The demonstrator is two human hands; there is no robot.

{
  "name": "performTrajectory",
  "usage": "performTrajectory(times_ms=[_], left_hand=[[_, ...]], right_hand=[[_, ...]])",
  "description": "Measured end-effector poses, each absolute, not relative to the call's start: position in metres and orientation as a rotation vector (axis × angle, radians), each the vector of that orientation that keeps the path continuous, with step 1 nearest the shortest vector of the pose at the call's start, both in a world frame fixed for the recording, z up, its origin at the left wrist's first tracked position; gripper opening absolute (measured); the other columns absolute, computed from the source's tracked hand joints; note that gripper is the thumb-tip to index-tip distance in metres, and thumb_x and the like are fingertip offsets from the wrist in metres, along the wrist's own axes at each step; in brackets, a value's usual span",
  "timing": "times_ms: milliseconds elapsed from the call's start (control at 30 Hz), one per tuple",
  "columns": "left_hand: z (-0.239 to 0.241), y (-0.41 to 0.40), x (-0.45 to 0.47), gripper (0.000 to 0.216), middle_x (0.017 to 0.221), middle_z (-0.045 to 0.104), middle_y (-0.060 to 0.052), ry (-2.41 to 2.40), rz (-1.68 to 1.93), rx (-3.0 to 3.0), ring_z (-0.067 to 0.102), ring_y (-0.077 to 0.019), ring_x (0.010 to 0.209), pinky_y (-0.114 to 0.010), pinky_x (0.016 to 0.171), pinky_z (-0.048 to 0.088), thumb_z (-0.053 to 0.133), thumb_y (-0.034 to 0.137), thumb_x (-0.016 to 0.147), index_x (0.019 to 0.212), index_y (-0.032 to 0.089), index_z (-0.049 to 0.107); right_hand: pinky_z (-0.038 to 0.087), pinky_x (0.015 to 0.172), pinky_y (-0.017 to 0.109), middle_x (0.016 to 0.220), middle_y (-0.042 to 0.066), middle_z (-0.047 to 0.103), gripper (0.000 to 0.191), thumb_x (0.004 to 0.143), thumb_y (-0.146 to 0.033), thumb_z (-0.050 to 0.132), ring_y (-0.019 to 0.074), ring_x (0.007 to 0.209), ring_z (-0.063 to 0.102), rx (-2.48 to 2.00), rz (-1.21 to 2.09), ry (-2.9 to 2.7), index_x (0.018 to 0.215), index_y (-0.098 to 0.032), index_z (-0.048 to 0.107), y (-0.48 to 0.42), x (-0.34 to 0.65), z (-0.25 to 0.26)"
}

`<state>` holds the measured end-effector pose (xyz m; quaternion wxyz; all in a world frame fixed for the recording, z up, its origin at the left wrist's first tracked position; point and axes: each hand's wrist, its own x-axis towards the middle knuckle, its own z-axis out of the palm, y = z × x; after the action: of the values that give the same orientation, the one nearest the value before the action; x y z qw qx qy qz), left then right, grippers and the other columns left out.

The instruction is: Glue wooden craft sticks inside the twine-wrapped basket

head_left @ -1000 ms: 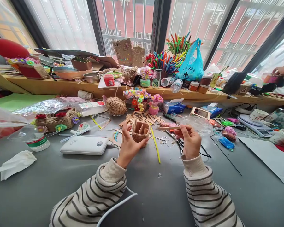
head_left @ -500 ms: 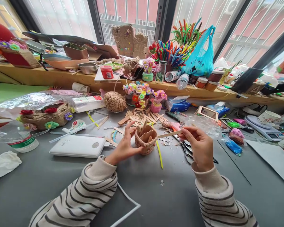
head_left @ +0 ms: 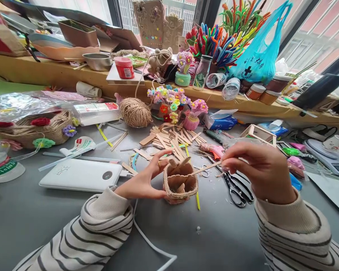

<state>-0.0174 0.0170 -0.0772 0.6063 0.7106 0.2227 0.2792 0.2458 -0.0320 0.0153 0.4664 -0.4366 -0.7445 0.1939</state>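
Observation:
A small woven twine basket stands on the grey table in front of me, its mouth facing up toward the camera. Its inside is lined with brown card or wood pieces, and a bow-like bit rises at its far rim. My left hand grips the basket from the left, thumb at the near side and fingers behind. Pinched between thumb and fingertips of my right hand is a thin wooden craft stick. Its far end reaches the basket's right rim; I cannot tell whether it touches.
Loose craft sticks lie behind the basket, with a twine ball and crocheted flowers beyond. Black-handled scissors lie near my right hand. A white power bank with a cable sits left.
The view has come closer and lower. More of the basket's inside shows now. My right hand still pinches the stick, its end staying by the rim.

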Motion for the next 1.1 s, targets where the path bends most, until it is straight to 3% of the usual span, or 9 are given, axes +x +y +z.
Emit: performTrajectory(times_ms=[167,433,800,1100], left_hand=[[-0.075,0.015,-0.017,0.092,0.133,0.048,-0.012,0.533,0.643,1.624,0.044,-0.0293,0.127,-0.046,0.106,0.035,0.072,0.017,0.065,0.138,0.029,0.017],[-0.079,0.012,-0.018,0.104,0.133,0.045,-0.009,0.525,0.644,1.603,0.042,-0.0286,0.128,-0.05,0.111,0.024,0.081,0.023,0.059,0.137,0.035,0.012],[-0.078,0.014,-0.019,0.111,0.13,0.046,-0.01,0.522,0.629,1.708,0.038,-0.0299,0.129,-0.044,0.111,0.023,0.082,0.042,0.056,0.141,0.028,0.011],[-0.086,0.011,-0.022,0.108,0.136,0.04,-0.004,0.509,0.645,1.69,0.034,-0.0285,0.132,-0.049,0.112,0.016,0.082,0.038,0.058,0.139,0.04,0.011]], right_hand=[[0.044,0.049,0.025,0.061,-0.002,0.063,0.003,0.079,-0.029,0.066,0.0105,0.052,0.056,-0.997,0.305,-2.005,0.075,-0.028,0.066,-0.032,0.245,0.029],[0.046,0.052,0.017,0.062,-0.003,0.064,0.007,0.08,-0.026,0.064,0.0067,0.053,0.057,-0.839,0.238,-2.306,0.075,-0.023,0.061,-0.019,0.223,0.026],[0.043,0.057,0.017,0.068,0.004,0.062,0.01,0.082,-0.017,0.061,0.0076,0.061,0.054,-0.731,0.462,-2.403,0.075,-0.011,0.063,-0.006,0.202,-0.004],[0.042,0.056,0.017,0.065,0.002,0.061,0.012,0.082,-0.021,0.061,0.0074,0.06,0.052,-0.765,0.423,-2.44,0.073,-0.013,0.063,-0.012,0.206,-0.001]])
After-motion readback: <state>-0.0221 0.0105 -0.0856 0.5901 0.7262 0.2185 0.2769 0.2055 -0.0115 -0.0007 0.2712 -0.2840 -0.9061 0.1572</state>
